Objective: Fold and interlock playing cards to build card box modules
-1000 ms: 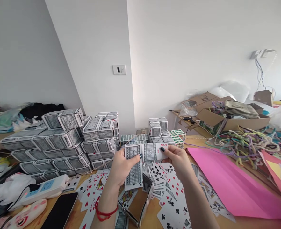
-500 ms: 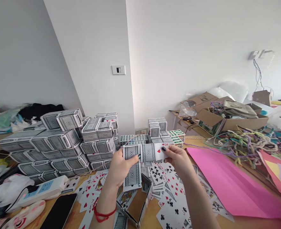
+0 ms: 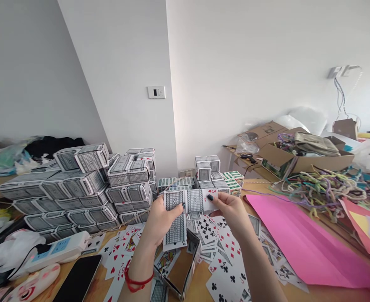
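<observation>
My left hand (image 3: 162, 218) grips grey-backed playing cards (image 3: 175, 230), its thumb pressed across their backs. Between the thumb and fingers of my right hand (image 3: 229, 209) is the face-up end of a three of hearts (image 3: 208, 196). A grey card back (image 3: 194, 202) spans the gap between the two hands, edge to edge with the held cards. Below them an open cardboard box (image 3: 189, 274), with a few cards inside, sits on the table. Loose cards (image 3: 229, 256) lie spread face up under and beside my hands. How many cards each hand holds is hard to tell.
Stacks of blocks made of cards (image 3: 78, 188) rise at the left. Smaller card blocks (image 3: 207, 167) and green-striped boxes (image 3: 233, 180) stand at the back. A phone (image 3: 78, 279) and a power strip (image 3: 57, 251) lie left, pink paper (image 3: 307, 247) and tangled yarn (image 3: 323, 191) right.
My right hand has shifted slightly left along the three of hearts, toward my left hand. My left hand has hardly moved.
</observation>
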Available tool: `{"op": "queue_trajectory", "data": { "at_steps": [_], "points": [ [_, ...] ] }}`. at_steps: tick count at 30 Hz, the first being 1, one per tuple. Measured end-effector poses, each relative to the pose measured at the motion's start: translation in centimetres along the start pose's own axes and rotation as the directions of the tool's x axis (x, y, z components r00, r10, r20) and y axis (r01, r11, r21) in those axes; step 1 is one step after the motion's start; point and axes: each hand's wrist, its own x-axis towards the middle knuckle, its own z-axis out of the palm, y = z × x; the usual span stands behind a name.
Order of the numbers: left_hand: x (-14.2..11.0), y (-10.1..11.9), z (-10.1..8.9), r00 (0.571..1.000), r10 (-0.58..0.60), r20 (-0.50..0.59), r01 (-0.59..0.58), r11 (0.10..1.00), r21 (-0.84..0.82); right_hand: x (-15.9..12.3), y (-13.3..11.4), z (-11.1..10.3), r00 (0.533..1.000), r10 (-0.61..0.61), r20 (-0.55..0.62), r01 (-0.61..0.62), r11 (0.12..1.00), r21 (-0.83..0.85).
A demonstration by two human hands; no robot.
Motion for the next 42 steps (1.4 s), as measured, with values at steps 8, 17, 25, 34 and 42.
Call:
{"op": "queue_trajectory", "data": {
  "at_steps": [8,17,25,34,42],
  "points": [
    [0.0,-0.5,0.0,1.000,0.004,0.004,-0.004,1.000,0.031,0.0,0.1,0.1,1.000,0.007,0.014,-0.007,1.000,0.022],
    [-0.4,1.4,0.6,0.999,-0.052,-0.003,0.052,0.998,0.033,-0.2,-0.1,0.2,0.999,0.032,0.042,-0.033,0.999,0.011],
    [-0.2,0.4,0.9,0.995,0.006,-0.098,0.000,0.998,0.063,-0.1,0.0,0.6,0.999,0.036,0.021,-0.036,0.999,0.000],
    [-0.3,0.6,1.1,0.997,0.015,-0.072,-0.012,0.999,0.052,-0.3,-0.3,0.9,0.998,0.023,0.061,-0.026,0.999,0.045],
    [-0.3,0.9,0.8,0.997,-0.041,-0.070,0.044,0.998,0.053,-0.7,0.1,1.7,0.988,0.002,0.157,0.005,0.999,-0.042]
  ]
}}
